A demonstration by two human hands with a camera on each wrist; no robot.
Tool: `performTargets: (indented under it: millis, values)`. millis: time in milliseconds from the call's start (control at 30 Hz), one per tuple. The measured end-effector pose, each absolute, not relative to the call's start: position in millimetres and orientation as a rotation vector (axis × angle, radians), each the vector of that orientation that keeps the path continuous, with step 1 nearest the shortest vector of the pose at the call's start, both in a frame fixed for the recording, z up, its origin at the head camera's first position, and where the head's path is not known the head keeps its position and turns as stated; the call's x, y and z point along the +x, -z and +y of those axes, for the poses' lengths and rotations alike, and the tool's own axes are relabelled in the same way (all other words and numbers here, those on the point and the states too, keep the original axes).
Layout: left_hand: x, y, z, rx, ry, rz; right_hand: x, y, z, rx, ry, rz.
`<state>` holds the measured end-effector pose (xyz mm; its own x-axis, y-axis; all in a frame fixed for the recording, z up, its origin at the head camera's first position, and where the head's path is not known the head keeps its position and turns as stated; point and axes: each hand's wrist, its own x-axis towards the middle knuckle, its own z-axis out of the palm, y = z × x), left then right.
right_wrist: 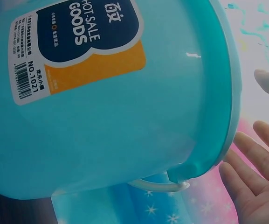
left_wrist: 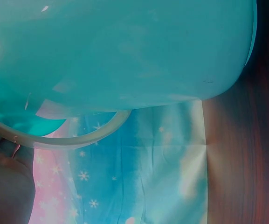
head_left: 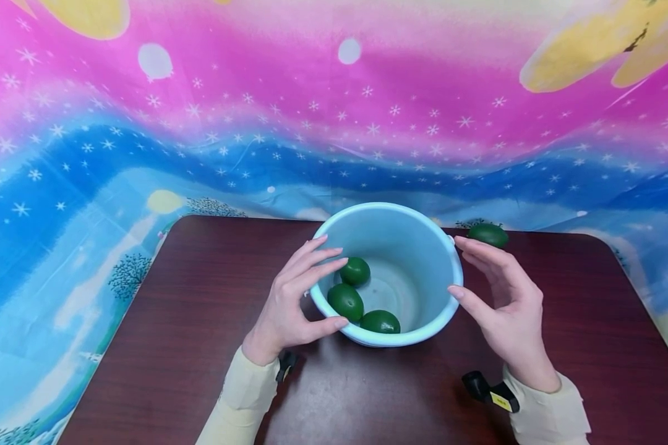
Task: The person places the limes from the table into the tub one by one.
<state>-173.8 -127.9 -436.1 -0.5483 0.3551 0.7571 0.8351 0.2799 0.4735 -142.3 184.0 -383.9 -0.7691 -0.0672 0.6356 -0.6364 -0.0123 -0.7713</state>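
A light-blue plastic bucket (head_left: pixel 417 272) stands on the table. Inside, on its left and near side, lie three dark green oval fruits (head_left: pixel 346 303); I cannot tell their exact kind. My left hand (head_left: pixel 292 300) is at the bucket's left rim, its fingers spread and extended over the edge and the thumb near the front rim. At the right rim is my right hand (head_left: pixel 506 303), fingers extended and thumb apart from them. In the right wrist view that hand's fingers (right_wrist: pixel 260 158) are loose beside the rim, holding nothing. A white handle (left_wrist: pixel 69 141) hangs along the bucket's side.
Another green fruit (head_left: pixel 488 235) lies near the table's back edge, beyond my right hand. The dark reddish-brown table (head_left: pixel 211 278) has rounded back corners. Behind it hangs a pink and blue snowflake cloth (head_left: pixel 289 93). A printed label (right_wrist: pixel 78 46) is on the bucket's side.
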Motion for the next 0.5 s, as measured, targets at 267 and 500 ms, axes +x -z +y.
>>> performTargets:
  millis: [267, 500]
  values:
    - [-173.4, 436.2, -128.2, -1.060, 1.225, -2.048, -143.2, 385.0, 186.5, 0.733, -1.843, -1.847]
    - [-172.9, 436.1, -128.3, -1.057, 1.230, -2.061, -144.6, 387.0, 188.4, 0.738, -1.839, -1.835]
